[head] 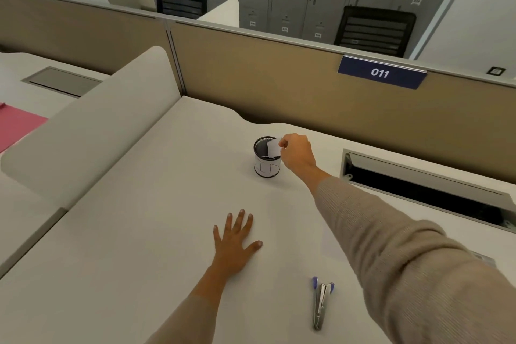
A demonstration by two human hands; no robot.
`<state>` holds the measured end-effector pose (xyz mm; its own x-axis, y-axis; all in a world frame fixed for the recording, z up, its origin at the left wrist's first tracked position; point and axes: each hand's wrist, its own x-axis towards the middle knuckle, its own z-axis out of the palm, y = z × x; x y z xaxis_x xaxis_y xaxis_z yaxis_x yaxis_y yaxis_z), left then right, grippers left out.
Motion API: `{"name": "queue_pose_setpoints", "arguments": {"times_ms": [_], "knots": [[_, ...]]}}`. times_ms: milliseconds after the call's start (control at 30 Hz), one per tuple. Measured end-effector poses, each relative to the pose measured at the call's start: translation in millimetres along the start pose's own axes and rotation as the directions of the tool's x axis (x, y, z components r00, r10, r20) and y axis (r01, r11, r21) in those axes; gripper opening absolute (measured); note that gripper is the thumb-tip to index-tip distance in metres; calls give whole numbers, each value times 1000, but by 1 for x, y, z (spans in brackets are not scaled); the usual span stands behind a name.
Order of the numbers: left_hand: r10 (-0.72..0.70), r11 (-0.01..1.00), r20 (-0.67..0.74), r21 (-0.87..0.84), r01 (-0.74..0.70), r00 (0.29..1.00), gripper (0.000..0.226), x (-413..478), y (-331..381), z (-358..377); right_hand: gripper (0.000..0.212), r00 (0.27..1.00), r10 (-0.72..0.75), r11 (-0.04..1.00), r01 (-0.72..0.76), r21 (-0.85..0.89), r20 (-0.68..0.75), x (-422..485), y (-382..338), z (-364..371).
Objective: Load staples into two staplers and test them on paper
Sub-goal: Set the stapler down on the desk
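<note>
The right hand (297,155) is stretched out far across the desk (139,232), up at the top of a black mesh cup (266,169). Its fingertips pinch a small white thing (273,147) right at the mouth of the cup, on the cup's right side. I cannot tell if the white thing is a box of staples or a bit of paper. I also cannot tell if it is going in or coming out. The left hand (236,240) lies flat on the desk, nearer to the person. Its fingers are straight and spread wide, and it holds nothing. One stapler (321,304) lies on the desk at the near edge, to the right of the left hand and under the right arm's sleeve. It is swung open, so the silver part shows. Its long side runs from near to far, and the blue ends point to the far side, toward the cup. I can see only this one stapler. The second one is not in view. The left hand is much closer to the stapler than the right hand is. The white thing is far from the stapler, so the right hand would have to bring it back toward the person and a little to the right. I think the staples are not in yet, and no testing on paper has begun.
</note>
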<state>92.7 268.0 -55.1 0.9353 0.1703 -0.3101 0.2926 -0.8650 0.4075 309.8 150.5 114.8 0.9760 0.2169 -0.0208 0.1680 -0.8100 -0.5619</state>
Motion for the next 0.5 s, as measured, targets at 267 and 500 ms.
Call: {"name": "queue_pose_setpoints", "arguments": {"times_ms": [267, 500], "knots": [[8, 1000, 0, -26, -8, 1000, 76, 0, -1, 1, 22, 999, -34, 999, 34, -20, 10, -2, 3, -2], [6, 999, 15, -39, -6, 1000, 78, 0, 0, -3, 19, 999, -32, 993, 35, 112, -27, -22, 23, -14]]}}
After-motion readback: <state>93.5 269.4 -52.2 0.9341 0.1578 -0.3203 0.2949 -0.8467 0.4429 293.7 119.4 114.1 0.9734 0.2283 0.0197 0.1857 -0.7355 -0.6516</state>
